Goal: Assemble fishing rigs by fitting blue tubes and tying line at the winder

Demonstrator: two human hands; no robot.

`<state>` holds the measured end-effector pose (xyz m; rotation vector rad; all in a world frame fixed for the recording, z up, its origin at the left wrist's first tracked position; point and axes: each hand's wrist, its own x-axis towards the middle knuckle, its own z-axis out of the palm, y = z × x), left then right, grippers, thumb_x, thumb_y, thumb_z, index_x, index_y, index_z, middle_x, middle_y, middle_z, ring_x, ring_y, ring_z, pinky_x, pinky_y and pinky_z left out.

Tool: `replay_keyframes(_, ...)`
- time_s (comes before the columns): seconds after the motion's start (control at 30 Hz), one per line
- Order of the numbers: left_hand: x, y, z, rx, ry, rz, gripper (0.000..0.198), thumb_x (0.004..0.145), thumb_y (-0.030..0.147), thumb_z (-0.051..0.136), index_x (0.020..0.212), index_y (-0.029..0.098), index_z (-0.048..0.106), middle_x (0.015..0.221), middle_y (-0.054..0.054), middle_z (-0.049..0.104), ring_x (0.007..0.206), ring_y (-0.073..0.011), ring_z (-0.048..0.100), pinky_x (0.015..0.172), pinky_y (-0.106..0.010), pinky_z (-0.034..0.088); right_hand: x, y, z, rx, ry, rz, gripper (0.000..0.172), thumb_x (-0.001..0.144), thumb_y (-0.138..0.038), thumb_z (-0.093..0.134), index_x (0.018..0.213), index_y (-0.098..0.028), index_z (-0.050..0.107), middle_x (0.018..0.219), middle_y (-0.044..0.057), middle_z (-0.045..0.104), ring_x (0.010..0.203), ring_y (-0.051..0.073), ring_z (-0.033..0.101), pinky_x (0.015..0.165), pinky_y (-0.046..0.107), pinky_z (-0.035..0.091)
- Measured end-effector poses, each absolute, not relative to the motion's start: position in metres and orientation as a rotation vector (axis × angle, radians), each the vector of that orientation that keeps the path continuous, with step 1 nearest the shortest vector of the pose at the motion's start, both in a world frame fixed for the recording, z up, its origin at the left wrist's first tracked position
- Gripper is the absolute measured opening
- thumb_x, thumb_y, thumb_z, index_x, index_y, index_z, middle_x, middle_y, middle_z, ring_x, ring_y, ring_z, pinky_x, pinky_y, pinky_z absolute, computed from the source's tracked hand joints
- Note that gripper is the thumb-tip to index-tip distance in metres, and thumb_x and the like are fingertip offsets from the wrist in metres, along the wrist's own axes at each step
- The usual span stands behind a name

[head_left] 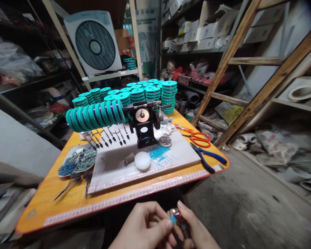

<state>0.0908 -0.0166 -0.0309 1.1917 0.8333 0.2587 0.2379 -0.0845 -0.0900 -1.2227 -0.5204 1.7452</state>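
Note:
Below the table's front edge, my left hand (145,224) is closed in a pinch on a small blue tube piece (173,219). Right beside it, my right hand (197,228) wraps round a dark lighter (183,224) with a metal top and a bit of red. A bright spot shows at the lighter's top, close to the blue piece; whether it is a flame I cannot tell. My fingers hide whatever the blue piece is attached to. On the white board (114,180) lie loose blue tubes (159,155), a round white container (142,160) and a dish of small metal parts (165,140).
A black winding machine (145,124) carries a row of green spools (95,116). Stacked spools (168,93) stand behind it. Pliers (207,157) and orange-handled scissors (199,139) lie at the right. A plate of blue-grey parts (77,160) is left. A wooden ladder (230,48) leans right.

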Motion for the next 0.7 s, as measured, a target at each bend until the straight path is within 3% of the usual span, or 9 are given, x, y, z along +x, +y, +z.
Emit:
replay_keyframes(0.13,0.082,-0.014,-0.032,2.054,0.817,0.536,0.02,0.092,0.023,0.053,0.09,0.011,0.069,0.078,-0.009,0.071,0.07,-0.0141,0.068,0.065,-0.019,0.049,0.238,-0.079,-0.086,-0.996,-0.587,1.821,0.066,0.083,-0.077,0.039,0.059,-0.015,0.036,0.053,-0.006,0.027,0.043,0.003,0.013,0.043,0.02,0.007)
replay_keyframes(0.23,0.073,-0.013,-0.034,2.481,0.61,0.877,0.026,0.087,0.006,0.056,0.108,0.011,0.07,0.093,-0.012,0.073,0.086,-0.0163,0.069,0.079,-0.018,0.049,0.233,-0.077,-0.083,-0.817,-0.554,1.911,0.07,0.081,-0.081,0.034,0.057,-0.016,0.036,0.048,-0.007,0.022,0.038,0.002,0.009,0.04,0.02,0.002)
replay_keyframes(0.33,0.068,-0.014,-0.034,2.53,0.534,1.093,0.04,0.087,0.007,0.056,0.126,0.016,0.062,0.103,-0.013,0.072,0.098,-0.02,0.067,0.09,-0.025,0.046,0.225,-0.077,-0.082,-0.711,-0.472,1.882,0.068,0.084,-0.075,0.041,0.053,-0.015,0.035,0.05,-0.005,0.03,0.036,0.0,0.011,0.038,0.02,0.002)
replay_keyframes(0.47,0.062,-0.011,-0.028,2.633,0.415,1.089,0.053,0.089,0.012,0.056,0.14,0.018,0.047,0.104,-0.012,0.071,0.1,-0.0222,0.067,0.094,-0.028,0.047,0.216,-0.078,-0.081,-0.614,-0.392,1.871,0.067,0.082,-0.071,0.046,0.046,-0.015,0.033,0.046,-0.004,0.029,0.037,0.002,0.019,0.039,0.02,0.006)
replay_keyframes(0.53,0.059,-0.009,-0.022,2.736,0.35,1.054,0.049,0.089,0.013,0.055,0.137,0.014,0.051,0.104,-0.012,0.071,0.099,-0.022,0.068,0.095,-0.026,0.047,0.214,-0.079,-0.081,-0.612,-0.388,1.864,0.067,0.081,-0.071,0.047,0.045,-0.016,0.032,0.044,-0.004,0.028,0.039,0.004,0.024,0.041,0.019,0.012)
replay_keyframes(0.63,0.057,-0.007,-0.01,2.891,0.391,0.983,0.029,0.093,0.017,0.049,0.116,0.011,0.066,0.101,-0.01,0.073,0.097,-0.019,0.069,0.094,-0.023,0.048,0.211,-0.08,-0.083,-0.642,-0.412,1.839,0.068,0.079,-0.072,0.047,0.043,-0.017,0.03,0.043,-0.004,0.028,0.041,0.005,0.027,0.045,0.02,0.018)
replay_keyframes(0.7,0.057,-0.007,-0.005,2.979,0.409,0.951,0.03,0.097,0.019,0.041,0.107,0.011,0.069,0.099,-0.008,0.073,0.095,-0.0161,0.069,0.092,-0.023,0.051,0.209,-0.081,-0.085,-0.644,-0.411,1.869,0.07,0.079,-0.073,0.046,0.042,-0.017,0.029,0.041,-0.003,0.029,0.041,0.005,0.027,0.046,0.02,0.018)
